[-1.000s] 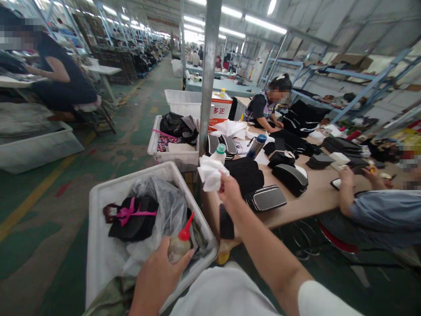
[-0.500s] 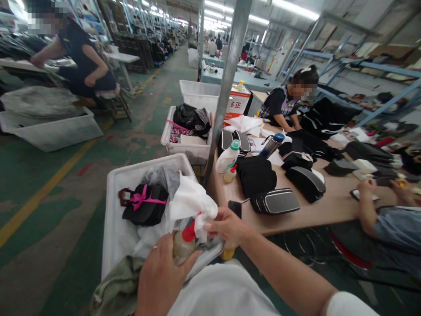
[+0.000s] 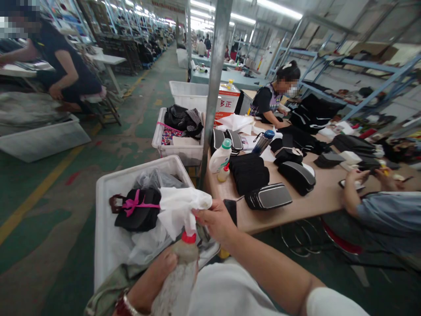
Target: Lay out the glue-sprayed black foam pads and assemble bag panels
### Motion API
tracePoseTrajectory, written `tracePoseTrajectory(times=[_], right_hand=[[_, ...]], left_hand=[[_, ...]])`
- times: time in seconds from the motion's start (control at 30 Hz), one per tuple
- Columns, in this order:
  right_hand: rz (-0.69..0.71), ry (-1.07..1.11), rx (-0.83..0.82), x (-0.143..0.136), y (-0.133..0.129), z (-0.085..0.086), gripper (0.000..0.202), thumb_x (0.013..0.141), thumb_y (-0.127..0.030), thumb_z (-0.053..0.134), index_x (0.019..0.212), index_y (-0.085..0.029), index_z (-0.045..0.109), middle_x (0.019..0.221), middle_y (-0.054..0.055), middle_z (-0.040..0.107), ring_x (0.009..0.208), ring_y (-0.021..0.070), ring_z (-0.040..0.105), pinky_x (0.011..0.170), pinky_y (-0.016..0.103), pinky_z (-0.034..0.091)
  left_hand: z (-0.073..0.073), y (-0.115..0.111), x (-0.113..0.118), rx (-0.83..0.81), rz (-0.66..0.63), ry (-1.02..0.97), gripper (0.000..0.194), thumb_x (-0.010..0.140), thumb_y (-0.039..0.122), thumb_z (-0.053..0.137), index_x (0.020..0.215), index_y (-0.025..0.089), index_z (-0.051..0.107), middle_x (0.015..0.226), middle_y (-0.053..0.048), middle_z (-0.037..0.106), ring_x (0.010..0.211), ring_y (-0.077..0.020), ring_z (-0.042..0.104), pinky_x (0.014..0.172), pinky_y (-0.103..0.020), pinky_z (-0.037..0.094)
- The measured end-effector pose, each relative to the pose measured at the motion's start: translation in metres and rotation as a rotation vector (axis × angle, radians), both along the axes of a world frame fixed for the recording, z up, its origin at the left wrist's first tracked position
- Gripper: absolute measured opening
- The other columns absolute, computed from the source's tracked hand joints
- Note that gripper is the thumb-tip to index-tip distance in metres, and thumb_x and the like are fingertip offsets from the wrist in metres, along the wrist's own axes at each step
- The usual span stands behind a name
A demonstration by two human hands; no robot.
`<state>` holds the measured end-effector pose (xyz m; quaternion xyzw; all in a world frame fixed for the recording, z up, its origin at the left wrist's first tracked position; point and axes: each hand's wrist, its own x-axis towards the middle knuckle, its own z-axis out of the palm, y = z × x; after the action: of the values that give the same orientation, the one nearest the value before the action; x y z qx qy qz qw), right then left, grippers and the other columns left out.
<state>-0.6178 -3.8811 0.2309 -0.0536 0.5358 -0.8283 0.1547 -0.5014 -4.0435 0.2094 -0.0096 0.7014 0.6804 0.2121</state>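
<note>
My left hand (image 3: 163,268) is wrapped round a squeeze bottle (image 3: 186,252) with a red cap, held upright but leaning a little, low in front of my body. Most of its fingers are hidden behind the bottle, whose lower part looks whitish and smeared. With fingers pinched together, my right hand (image 3: 215,219) grips a crumpled white cloth (image 3: 179,208) just above the red cap. The cloth covers the bottle's tip and hangs over the white bin (image 3: 100,219). Inside that bin are black pieces (image 3: 148,215) tied with a pink ribbon (image 3: 134,202) and clear plastic.
At right, a table (image 3: 226,169) bears black cases (image 3: 269,196), a white bottle (image 3: 221,156), a small red-tipped bottle (image 3: 223,174) and a blue flask (image 3: 264,141). A metal post (image 3: 215,74) stands at the table's corner. Co-workers sit at the table and at far left.
The view has turned slightly right. My left hand has tipped the bottle more upright, and my right hand has brought the cloth over its red tip.
</note>
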Motion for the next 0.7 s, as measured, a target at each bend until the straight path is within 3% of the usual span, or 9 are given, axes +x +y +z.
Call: tracePoseTrajectory(times=[0.1,0.2,0.33,0.5,0.6,0.7], right_hand=[[-0.125,0.075,0.109,-0.044,0.031,0.001,0.039,0.066,-0.050,0.067,0.055,-0.019,0.047,0.046,-0.011,0.024,0.043,0.0054,0.012,0.041,0.023,0.014],[-0.098,0.136,0.276,-0.066,0.053,-0.016,0.037,0.070,-0.049,0.065,0.056,-0.018,0.049,0.047,-0.010,0.027,0.043,0.0056,0.017,0.042,0.023,0.014],[0.022,0.249,0.554,-0.042,0.049,-0.063,0.029,0.072,-0.041,0.064,0.060,-0.016,0.056,0.055,-0.006,0.043,0.053,0.0086,0.034,0.050,0.023,0.024],[0.111,0.345,0.794,0.001,0.033,-0.121,0.023,0.067,-0.018,0.068,0.057,-0.018,0.047,0.064,-0.005,0.044,0.064,0.0107,0.036,0.061,0.026,0.027],[0.113,0.338,0.842,0.013,0.031,-0.139,0.021,0.068,-0.010,0.061,0.059,-0.018,0.045,0.070,-0.005,0.044,0.066,0.0108,0.038,0.063,0.026,0.029],[0.074,0.303,0.842,0.017,0.045,-0.141,0.023,0.068,-0.010,0.058,0.057,-0.018,0.040,0.065,-0.006,0.040,0.064,0.0103,0.037,0.061,0.025,0.029]], left_hand=[[0.000,-0.006,0.006,-0.096,-0.118,0.005,0.057,0.064,0.061,0.061,0.101,0.018,0.064,0.098,-0.010,0.065,0.094,-0.0265,0.059,0.090,-0.040,0.046],[0.001,-0.005,0.012,-0.141,0.067,0.025,0.068,0.062,0.063,0.061,0.111,0.017,0.059,0.105,-0.011,0.064,0.105,-0.0289,0.055,0.097,-0.042,0.041],[0.005,0.003,0.009,-0.160,0.114,0.122,0.064,0.062,0.053,0.066,0.115,0.020,0.055,0.103,-0.009,0.065,0.094,-0.0277,0.060,0.087,-0.041,0.048],[0.003,0.005,0.003,-0.299,0.134,0.193,0.071,0.060,0.043,0.070,0.124,0.020,0.049,0.115,-0.011,0.061,0.103,-0.0295,0.057,0.094,-0.043,0.044],[-0.004,0.006,0.002,-0.341,0.202,0.202,0.086,0.059,0.050,0.069,0.133,0.021,0.037,0.117,-0.010,0.060,0.101,-0.0285,0.058,0.091,-0.042,0.046],[-0.019,0.002,-0.009,-0.367,0.369,0.189,0.083,0.064,0.060,0.060,0.133,0.020,0.036,0.114,-0.009,0.060,0.101,-0.0269,0.059,0.091,-0.040,0.046]])
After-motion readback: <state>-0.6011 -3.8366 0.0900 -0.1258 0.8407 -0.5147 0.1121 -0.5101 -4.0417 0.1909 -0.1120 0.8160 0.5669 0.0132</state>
